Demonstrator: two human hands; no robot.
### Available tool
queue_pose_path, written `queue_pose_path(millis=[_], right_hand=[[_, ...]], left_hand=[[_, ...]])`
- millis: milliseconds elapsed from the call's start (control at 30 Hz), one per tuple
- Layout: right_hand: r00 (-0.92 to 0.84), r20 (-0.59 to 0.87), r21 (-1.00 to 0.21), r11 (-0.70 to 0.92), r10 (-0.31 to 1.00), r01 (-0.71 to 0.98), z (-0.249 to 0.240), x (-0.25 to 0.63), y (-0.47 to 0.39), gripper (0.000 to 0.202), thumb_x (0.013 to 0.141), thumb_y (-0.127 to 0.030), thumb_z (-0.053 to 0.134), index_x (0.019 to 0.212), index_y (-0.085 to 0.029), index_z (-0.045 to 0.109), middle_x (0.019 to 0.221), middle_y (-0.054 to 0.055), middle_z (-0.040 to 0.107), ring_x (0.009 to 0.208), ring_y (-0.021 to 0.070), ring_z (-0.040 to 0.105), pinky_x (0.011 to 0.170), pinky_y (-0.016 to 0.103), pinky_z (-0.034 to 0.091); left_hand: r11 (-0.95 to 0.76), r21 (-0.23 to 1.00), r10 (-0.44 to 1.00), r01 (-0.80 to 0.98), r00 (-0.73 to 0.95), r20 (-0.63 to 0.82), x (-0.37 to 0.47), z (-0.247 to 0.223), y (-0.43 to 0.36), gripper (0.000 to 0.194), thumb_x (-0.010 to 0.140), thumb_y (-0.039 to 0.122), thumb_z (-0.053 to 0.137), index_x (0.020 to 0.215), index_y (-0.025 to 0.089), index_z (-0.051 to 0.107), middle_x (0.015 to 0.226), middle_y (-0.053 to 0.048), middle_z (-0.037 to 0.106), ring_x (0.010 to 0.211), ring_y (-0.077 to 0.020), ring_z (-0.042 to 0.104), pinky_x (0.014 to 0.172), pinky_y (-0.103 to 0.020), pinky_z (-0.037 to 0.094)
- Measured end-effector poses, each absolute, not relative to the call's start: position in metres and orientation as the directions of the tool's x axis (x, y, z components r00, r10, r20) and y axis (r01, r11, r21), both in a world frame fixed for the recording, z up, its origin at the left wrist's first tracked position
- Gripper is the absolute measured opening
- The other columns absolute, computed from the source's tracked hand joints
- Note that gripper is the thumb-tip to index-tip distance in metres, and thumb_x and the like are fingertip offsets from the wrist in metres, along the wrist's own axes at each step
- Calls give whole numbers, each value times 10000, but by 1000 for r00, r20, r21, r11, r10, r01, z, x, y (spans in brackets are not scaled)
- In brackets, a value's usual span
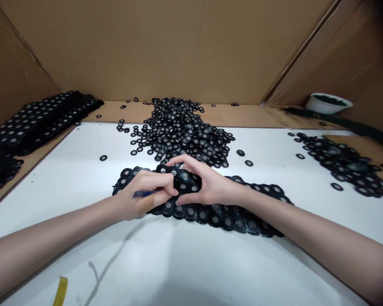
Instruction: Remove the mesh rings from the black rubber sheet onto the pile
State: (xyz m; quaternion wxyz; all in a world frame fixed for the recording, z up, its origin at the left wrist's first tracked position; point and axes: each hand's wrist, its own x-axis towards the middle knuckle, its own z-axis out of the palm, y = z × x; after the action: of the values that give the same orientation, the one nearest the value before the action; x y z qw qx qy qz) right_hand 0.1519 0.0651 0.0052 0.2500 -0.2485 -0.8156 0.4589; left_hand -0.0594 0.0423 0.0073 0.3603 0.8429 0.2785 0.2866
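A long strip of joined black rings with pale round centres (pixel 229 223) lies across the white tabletop. Over its middle, my right hand (pixel 204 180) curves thumb and fingers around a folded or raised part of the strip. My left hand (pixel 148 191) is closed in a pinch against the left side of that same part. A slim blue piece (pixel 143 194), perhaps a tool's handle, shows between the left fingers; its tip is hidden. Where the two hands meet, the fingertips cover the exact point of contact.
A heap of loose black rings (pixel 185 127) rises behind the hands. Finished-looking strips (pixel 35 121) are stacked at the left. A smaller spread of rings (pixel 347 163) and a white bowl (pixel 325 104) are at the right. Cardboard walls (pixel 178 46) enclose the table; a yellow tape piece (pixel 61 291) lies in front.
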Motion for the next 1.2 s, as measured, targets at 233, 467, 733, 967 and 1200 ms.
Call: queue_pose_path(millis=[233, 467, 733, 967, 1200], right_hand=[[-742, 223, -848, 502, 632, 172, 3, 152, 66, 647, 674, -239, 769, 1219, -218, 421, 1192, 51, 542, 1063, 193, 563, 951, 359, 452], [-747, 245, -828, 534, 617, 169, 4, 153, 66, 649, 668, -271, 776, 1215, -217, 430, 1183, 48, 556, 1064, 194, 563, 954, 347, 445], [-762, 258, -790, 584, 594, 188, 7, 153, 65, 634, 689, -283, 748, 1224, -210, 417, 1188, 60, 546, 1064, 198, 558, 927, 333, 450], [-760, 200, -783, 568, 618, 255, 10, 151, 63, 929, 593, -336, 810, 1358, -219, 297, 1356, 82, 440, 1215, 233, 467, 989, 340, 416], [-789, 225, -785, 586, 571, 201, 9, 154, 65, 912, 661, -292, 772, 1410, -223, 256, 1434, 92, 381, 1298, 241, 408, 1052, 361, 376]], left_hand=[[-483, 822, 716, 301, 677, 173, -60, 6, 46, 172, 846, 173, 520, 707, 128, 611, 649, 11, 607, 541, -73, 493, 494, -183, 341], [-377, 877, 722, 299, 688, 76, -58, 9, 47, 152, 816, 144, 535, 683, 125, 605, 609, 35, 538, 542, -64, 436, 496, -190, 317], [-432, 855, 665, 286, 742, 88, -57, 11, 46, 190, 860, 172, 497, 699, 127, 588, 591, 34, 501, 528, -62, 391, 486, -198, 292], [-593, 782, 660, 192, 673, 335, -55, 11, 39, 174, 886, 120, 481, 732, 134, 560, 655, 18, 550, 589, -63, 462, 547, -173, 355], [-534, 830, 712, 161, 615, 339, -59, 6, 37, 153, 860, 147, 525, 710, 137, 554, 601, 19, 544, 519, -66, 452, 490, -182, 354]])
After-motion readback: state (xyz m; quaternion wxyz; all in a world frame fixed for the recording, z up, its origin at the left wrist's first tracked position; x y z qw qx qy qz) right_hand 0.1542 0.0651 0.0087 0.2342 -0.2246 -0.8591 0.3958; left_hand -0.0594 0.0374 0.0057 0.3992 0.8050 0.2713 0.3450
